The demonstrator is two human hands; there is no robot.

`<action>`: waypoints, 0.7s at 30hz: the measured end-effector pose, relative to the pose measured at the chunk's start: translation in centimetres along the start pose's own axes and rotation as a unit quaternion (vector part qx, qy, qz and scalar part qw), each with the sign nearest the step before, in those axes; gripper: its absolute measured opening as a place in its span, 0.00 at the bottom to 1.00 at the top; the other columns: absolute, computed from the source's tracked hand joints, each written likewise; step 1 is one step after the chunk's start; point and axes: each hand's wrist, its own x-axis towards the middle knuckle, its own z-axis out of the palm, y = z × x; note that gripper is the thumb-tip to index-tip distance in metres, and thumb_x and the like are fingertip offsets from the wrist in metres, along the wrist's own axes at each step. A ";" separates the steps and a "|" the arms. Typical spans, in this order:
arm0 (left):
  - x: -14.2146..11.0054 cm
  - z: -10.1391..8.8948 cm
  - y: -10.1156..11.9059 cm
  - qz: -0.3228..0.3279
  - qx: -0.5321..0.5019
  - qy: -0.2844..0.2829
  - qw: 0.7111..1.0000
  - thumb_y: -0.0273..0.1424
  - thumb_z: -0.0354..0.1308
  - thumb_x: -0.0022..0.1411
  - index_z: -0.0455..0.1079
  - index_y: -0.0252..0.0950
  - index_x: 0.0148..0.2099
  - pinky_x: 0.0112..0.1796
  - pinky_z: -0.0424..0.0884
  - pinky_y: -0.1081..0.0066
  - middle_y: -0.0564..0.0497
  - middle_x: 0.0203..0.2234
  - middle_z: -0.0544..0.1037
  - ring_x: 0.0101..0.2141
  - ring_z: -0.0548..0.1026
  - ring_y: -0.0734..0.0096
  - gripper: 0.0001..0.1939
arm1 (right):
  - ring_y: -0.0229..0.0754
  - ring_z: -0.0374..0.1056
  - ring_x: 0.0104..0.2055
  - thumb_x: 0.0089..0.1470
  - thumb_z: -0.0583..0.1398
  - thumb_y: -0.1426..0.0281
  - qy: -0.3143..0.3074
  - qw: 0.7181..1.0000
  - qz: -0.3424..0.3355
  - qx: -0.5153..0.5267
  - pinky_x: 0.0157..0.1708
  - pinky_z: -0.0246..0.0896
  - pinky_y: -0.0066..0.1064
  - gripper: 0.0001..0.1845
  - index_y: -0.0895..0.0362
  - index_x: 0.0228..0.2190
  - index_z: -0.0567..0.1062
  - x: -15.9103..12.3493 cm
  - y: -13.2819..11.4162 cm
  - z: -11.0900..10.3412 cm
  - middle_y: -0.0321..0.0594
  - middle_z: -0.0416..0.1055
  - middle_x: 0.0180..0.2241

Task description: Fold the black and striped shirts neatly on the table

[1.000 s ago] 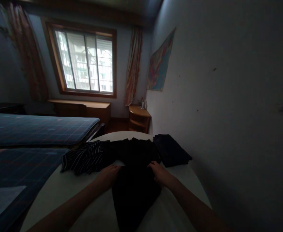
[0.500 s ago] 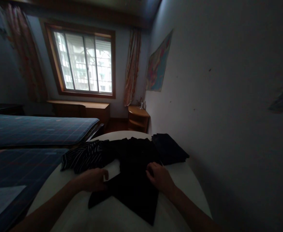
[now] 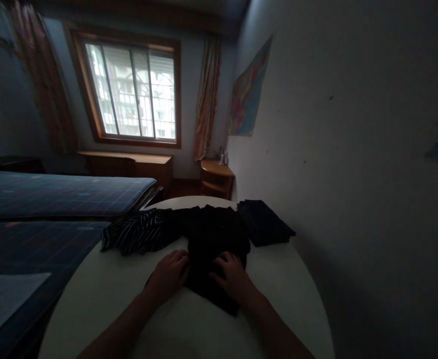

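A black garment [image 3: 217, 229] lies spread on the round white table [image 3: 278, 294], its lower point toward me; its exact kind is hard to make out in the dim light. At its left edge, my left hand [image 3: 169, 273] has its fingers curled over the cloth, and a dark bit of fabric peeks out beside the wrist. My right hand [image 3: 233, 276] rests on the lower right part of the garment, thumb and fingers apart. Dark striped cloth [image 3: 134, 233] adjoins it on the left. Just right of it lies a folded dark blue stack of cloth [image 3: 265, 223].
A bed with a plaid mattress [image 3: 65, 194] stands left of the table. A wall [image 3: 371, 224] rises close on the right. Beyond the table are a wooden corner shelf [image 3: 217, 169], a low desk [image 3: 147, 159] and a window [image 3: 132, 89].
My left hand has moved right and slightly up, bringing the garment's lower left flap inward. My right hand has shifted a little left onto the cloth. The garment's lower point has moved up, away from me.
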 end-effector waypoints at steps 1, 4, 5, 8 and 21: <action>-0.1 0.0 -0.1 -0.011 0.000 0.007 1.000 0.28 0.49 0.67 0.69 0.40 0.44 0.46 0.69 0.63 0.47 0.42 0.76 0.43 0.74 0.62 0.09 | 0.50 0.64 0.53 0.56 0.63 0.65 0.004 1.000 -0.005 0.011 0.56 0.57 0.43 0.10 0.52 0.41 0.76 0.1 0.1 0.1 0.45 0.68 0.49; -0.4 -0.1 -0.4 -0.074 -0.006 0.020 0.997 0.30 0.46 0.69 0.69 0.39 0.44 0.42 0.69 0.65 0.47 0.36 0.78 0.39 0.76 0.62 0.10 | 0.47 0.65 0.53 0.56 0.62 0.71 0.009 0.998 -0.034 0.055 0.55 0.58 0.40 0.05 0.54 0.38 0.75 -0.1 0.4 0.3 0.44 0.69 0.50; -0.5 -0.1 -0.5 -0.098 -0.011 0.023 0.995 0.31 0.45 0.69 0.69 0.39 0.45 0.42 0.69 0.66 0.47 0.36 0.78 0.39 0.77 0.62 0.11 | 0.47 0.64 0.54 0.57 0.62 0.71 0.013 0.996 -0.047 0.077 0.56 0.57 0.40 0.04 0.54 0.37 0.74 -0.2 0.6 0.3 0.44 0.69 0.51; -0.7 -0.3 -0.8 -0.142 -0.028 0.032 0.989 0.31 0.44 0.70 0.67 0.39 0.51 0.40 0.69 0.66 0.47 0.37 0.80 0.39 0.79 0.62 0.13 | 0.44 0.64 0.56 0.60 0.58 0.70 0.032 0.985 -0.071 0.157 0.57 0.56 0.38 0.01 0.53 0.36 0.69 -0.8 0.9 0.0 0.43 0.68 0.54; -1.0 -1.4 -1.2 -0.125 -0.027 0.083 0.988 0.35 0.46 0.69 0.74 0.42 0.46 0.44 0.70 0.68 0.49 0.42 0.80 0.42 0.78 0.63 0.14 | 0.45 0.71 0.45 0.61 0.53 0.64 0.090 0.976 -0.015 0.196 0.48 0.62 0.38 0.06 0.53 0.34 0.66 -1.1 1.8 -1.3 0.42 0.76 0.42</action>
